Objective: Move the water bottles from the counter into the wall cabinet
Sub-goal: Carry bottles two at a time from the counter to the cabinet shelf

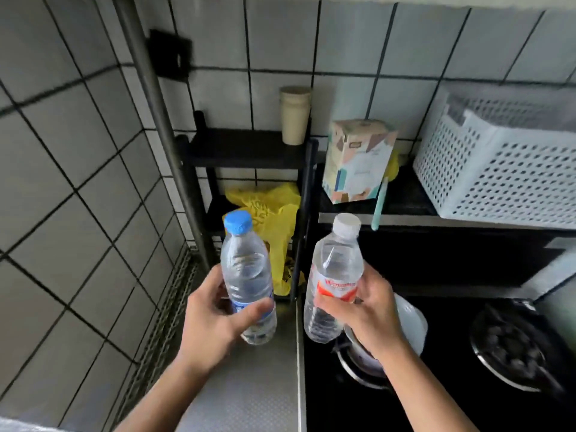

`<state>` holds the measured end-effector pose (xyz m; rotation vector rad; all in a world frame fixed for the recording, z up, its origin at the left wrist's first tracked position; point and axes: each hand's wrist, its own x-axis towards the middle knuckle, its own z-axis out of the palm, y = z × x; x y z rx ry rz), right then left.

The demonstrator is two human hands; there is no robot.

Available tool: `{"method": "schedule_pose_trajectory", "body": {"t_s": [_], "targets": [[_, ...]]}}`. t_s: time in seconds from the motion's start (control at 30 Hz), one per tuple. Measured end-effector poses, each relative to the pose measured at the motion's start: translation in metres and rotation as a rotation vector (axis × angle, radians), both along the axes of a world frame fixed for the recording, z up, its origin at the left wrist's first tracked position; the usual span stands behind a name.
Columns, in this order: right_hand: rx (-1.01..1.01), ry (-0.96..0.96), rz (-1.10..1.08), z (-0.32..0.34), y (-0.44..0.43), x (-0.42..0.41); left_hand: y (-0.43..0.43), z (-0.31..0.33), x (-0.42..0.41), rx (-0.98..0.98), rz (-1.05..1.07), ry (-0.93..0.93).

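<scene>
Bench (249, 385) surface is ribbed steel, set in a corner of grey tiled wall (62, 182) with dark grout; a black glass hob (436, 400) adjoins it on the right, with a round burner (511, 347) at the far right; a grey vertical pipe (156, 120) runs down the corner, with a black wall fitting (170, 54) beside it.

A black rack (243, 148) stands at the rear of the bench; a beige cup (294, 115) sits on its upper shelf; a yellow plastic bag (274, 213) fills the space below. To the right, a raised shelf behind the hob carries a patterned carton (358, 160), a teal handle (380, 204) overhanging its front edge, and a white perforated basket (505, 169). A white bowl (411, 325) sits on the near burner, partly hidden by the right wrist.

Left hand (218, 316) has fingers and thumb wrapped around the lower body of the blue-capped bottle (246, 269), held near upright over the bench; right hand (364, 310) grips the white-capped bottle (336, 269) at its red label, tilted slightly, over the seam between bench and hob. Both bottles are apart from each other, in front of the rack.
</scene>
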<state>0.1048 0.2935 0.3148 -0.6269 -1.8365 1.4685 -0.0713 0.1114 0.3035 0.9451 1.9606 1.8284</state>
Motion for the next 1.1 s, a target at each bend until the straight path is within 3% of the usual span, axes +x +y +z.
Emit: {"method": "schedule_pose_trajectory", "body": {"t_s": [0.33, 0.57, 0.7, 0.9, 1.0, 1.1], "targets": [[0.359, 0.258, 0.011, 0.228, 0.024, -0.029, 0.059, 0.212, -0.016, 0.328, -0.195, 0.205], [0.487, 0.326, -0.035, 0.372, 0.035, -0.047, 0.073, 0.361, -0.034, 0.513, -0.157, 0.355], [0.518, 0.291, -0.133, 0.411, 0.058, -0.086, 0.106, 0.407, -0.065, 0.414, -0.045, 0.534], [0.430, 0.171, -0.166, 0.403, 0.100, -0.147, 0.156, 0.402, -0.107, 0.140, 0.241, 0.678], [0.445, 0.135, -0.113, 0.400, 0.109, -0.154, 0.162, 0.401, -0.114, 0.074, 0.243, 0.713], [0.520, -0.042, -0.064, 0.396, 0.117, -0.145, 0.154, 0.393, -0.120, -0.013, 0.191, 0.692]]}}
